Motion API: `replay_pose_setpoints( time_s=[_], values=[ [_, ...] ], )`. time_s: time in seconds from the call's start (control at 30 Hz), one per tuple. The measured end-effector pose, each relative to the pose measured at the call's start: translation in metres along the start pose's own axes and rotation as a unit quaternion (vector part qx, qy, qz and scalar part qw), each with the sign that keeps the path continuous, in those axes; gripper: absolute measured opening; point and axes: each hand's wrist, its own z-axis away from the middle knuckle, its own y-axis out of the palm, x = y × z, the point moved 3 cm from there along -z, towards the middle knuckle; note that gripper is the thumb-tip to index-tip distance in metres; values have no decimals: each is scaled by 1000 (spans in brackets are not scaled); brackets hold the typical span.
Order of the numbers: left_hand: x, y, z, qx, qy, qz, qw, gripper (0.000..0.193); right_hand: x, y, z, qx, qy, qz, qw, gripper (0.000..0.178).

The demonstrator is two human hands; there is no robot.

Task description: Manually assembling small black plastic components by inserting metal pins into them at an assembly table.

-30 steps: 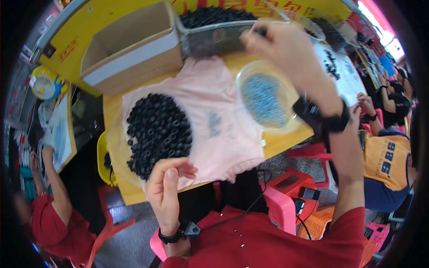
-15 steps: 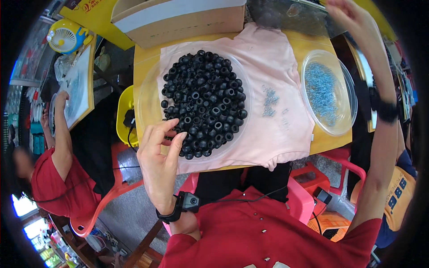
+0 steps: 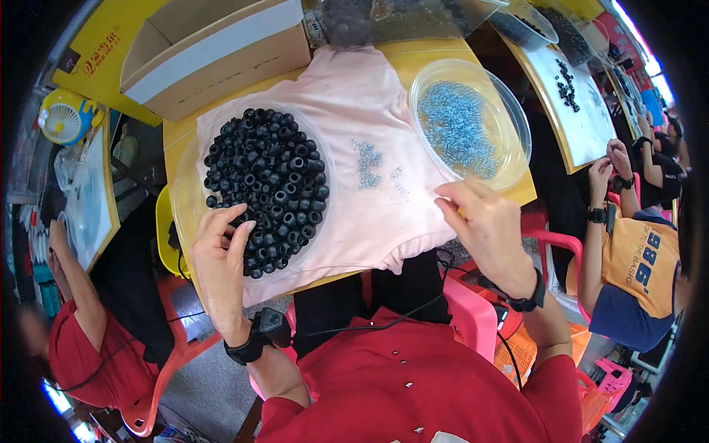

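My left hand (image 3: 220, 262) is at the near-left edge of a heap of black round beads with holes (image 3: 273, 177). Its thumb and index finger curve toward each other with a gap between the tips, and some beads lie behind them. The heap rests on a clear round plastic lid or tray (image 3: 189, 184). My right hand (image 3: 491, 229) hovers at the right edge of a pale pink cloth garment (image 3: 347, 229), thumb and index finger apart. Just beyond it, a clear oval tub (image 3: 509, 125) holds tiny blue-grey pieces (image 3: 454, 122). A small cluster of similar pieces (image 3: 368, 164) lies on the cloth.
A cardboard box (image 3: 221, 66) stands at the table's far left, beside a greyish clear bin (image 3: 391, 22). A yellow tub (image 3: 168, 236) sits left of the table. Co-workers sit at both sides, one in red (image 3: 100, 354) and one in an orange-and-navy top (image 3: 639, 258).
My right hand has come down from the far right, where it was raised, to beside the tub. The view has shifted rightward. My left hand stays at the heap's edge.
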Motion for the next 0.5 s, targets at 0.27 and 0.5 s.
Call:
replay_pose_setpoints(
  time_s=[0.27,0.5],
  values=[
    [-24,1,28,-52,19,323,945,30,20,36,-8,-32,-22,-9,999,14],
    [-45,19,60,58,29,577,814,29,17,54,-14,-30,-26,21,999,11]
  ],
)
